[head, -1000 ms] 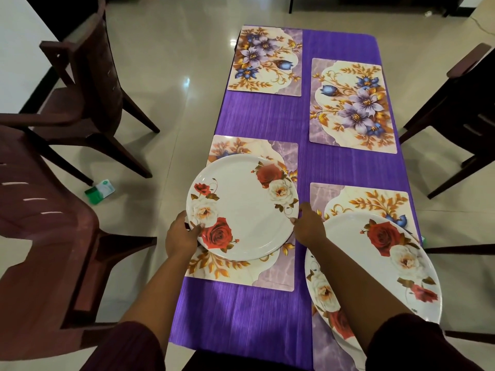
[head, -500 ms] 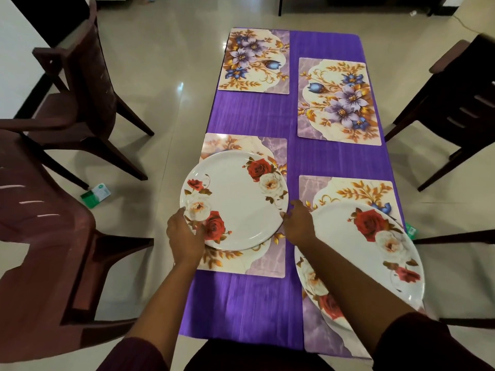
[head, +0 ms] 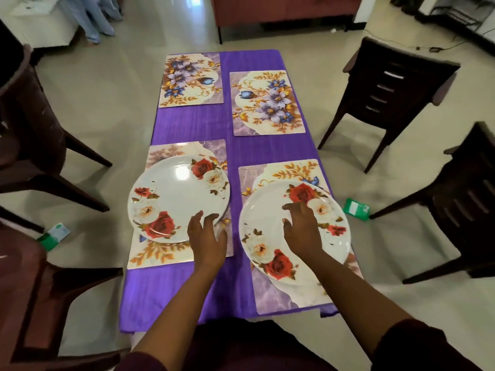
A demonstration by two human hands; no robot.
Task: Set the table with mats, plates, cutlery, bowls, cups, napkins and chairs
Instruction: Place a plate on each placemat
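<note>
1. Left hand [head: 207,236]: fingers spread and relaxed, holding nothing. It sits at the 5 o'clock edge of the left plate [head: 178,198], fingertips over or touching the rim; contact cannot be confirmed.
2. Right hand [head: 302,228]: fingers spread, loosely bent, pinching nothing. It lies over the middle of the right plate [head: 294,231]; whether it rests on the surface cannot be told.
3. Position of plates: each lies flat on a near mat, the left mat [head: 160,253] and the right mat [head: 281,293], on the purple tabletop [head: 230,145]. The left plate overhangs its mat at 9 o'clock.
4. Governing relation: both plates are round, with no long axis. The two far mats [head: 191,79] [head: 267,103] lie at 12 o'clock from both hands, bare of plates, each nearer the hand on its own side. No spare plates are in view.
5. Appearance: white glossy plates with red and cream roses; glare suggests a slippery surface.
6. Judgement: early stage; chairs [head: 396,95] stand well apart from the tabletop.
</note>
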